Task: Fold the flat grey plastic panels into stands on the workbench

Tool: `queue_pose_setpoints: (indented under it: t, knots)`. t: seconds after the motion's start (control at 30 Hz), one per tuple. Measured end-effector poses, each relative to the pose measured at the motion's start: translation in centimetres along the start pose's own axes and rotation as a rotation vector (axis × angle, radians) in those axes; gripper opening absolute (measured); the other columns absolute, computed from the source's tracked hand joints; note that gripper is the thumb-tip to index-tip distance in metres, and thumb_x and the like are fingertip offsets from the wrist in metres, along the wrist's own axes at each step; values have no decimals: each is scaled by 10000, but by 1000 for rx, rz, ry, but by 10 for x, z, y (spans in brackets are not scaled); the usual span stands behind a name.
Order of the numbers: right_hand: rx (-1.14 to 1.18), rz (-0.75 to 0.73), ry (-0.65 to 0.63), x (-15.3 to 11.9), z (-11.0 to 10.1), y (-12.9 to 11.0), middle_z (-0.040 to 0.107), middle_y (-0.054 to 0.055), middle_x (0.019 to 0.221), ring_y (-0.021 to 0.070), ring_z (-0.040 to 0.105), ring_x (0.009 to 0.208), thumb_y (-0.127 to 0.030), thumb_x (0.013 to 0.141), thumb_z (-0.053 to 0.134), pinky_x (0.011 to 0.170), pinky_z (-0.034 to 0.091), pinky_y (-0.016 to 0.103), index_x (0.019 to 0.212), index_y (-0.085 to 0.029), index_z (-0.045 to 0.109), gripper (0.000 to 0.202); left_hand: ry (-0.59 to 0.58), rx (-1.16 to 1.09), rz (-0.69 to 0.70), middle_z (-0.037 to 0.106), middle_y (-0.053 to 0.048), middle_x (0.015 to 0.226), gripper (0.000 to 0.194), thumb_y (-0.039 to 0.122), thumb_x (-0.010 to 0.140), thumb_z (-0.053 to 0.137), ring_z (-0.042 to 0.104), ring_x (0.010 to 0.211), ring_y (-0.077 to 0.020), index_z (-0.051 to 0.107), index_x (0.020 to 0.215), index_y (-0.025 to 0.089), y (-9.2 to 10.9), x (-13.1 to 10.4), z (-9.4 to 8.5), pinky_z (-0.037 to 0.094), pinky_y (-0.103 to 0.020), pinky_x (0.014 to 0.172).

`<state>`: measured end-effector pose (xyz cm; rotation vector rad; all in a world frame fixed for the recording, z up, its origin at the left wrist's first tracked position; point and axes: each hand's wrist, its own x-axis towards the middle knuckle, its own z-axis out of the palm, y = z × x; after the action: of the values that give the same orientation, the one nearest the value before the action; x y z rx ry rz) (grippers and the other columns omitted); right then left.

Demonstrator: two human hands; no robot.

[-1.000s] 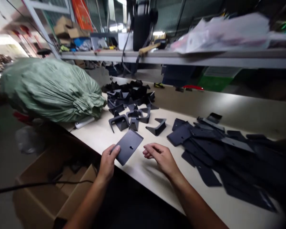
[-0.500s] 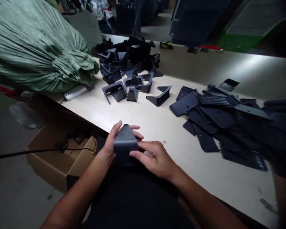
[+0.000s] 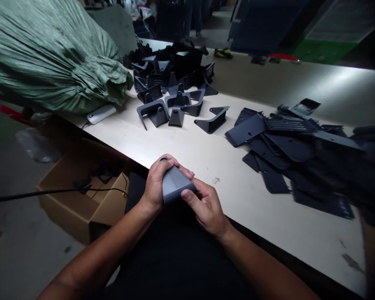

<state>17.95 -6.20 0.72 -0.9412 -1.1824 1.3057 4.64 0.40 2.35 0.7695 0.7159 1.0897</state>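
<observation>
A dark grey plastic bracket is held between both hands, just off the near edge of the table. My left hand wraps its left side, the thumb lying over the top near a hole. My right hand grips the right end, thumb on the front face and fingers behind. The bracket is tilted, and its underside is hidden. Beyond the hands, a few similar angled brackets stand on the table, in front of a larger heap of them.
Flat dark panels lie in a pile on the right of the white table. A green sack and a white phone are at the left. Below stands an open cardboard box with a black cable across it.
The bracket has turned in my hands and tilted. My left fingers have closed over its top, with the thumb moved onto it. The view has shifted slightly.
</observation>
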Motion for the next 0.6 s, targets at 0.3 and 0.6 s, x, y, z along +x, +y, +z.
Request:
queue_pose_setpoints:
  t: [0.3, 0.6]
  knots:
    - [-173, 70, -42, 3, -17, -3, 798, 51, 1108, 246, 728, 1049, -471, 960, 733, 981, 557, 411, 1130, -239, 795, 293, 117, -203, -139, 723, -13, 669, 114, 314, 848, 640, 756, 776, -238, 620, 810, 208, 6, 6, -15, 595, -424, 917]
    - [-199, 139, -39, -6, -21, 7, 832, 69, 1119, 272, 776, 1039, -414, 977, 712, 974, 597, 459, 1212, -278, 818, 292, 253, -336, -325, 708, -23, 646, 109, 271, 790, 684, 740, 716, -219, 639, 747, 182, 2, 12, -29, 609, -378, 816]
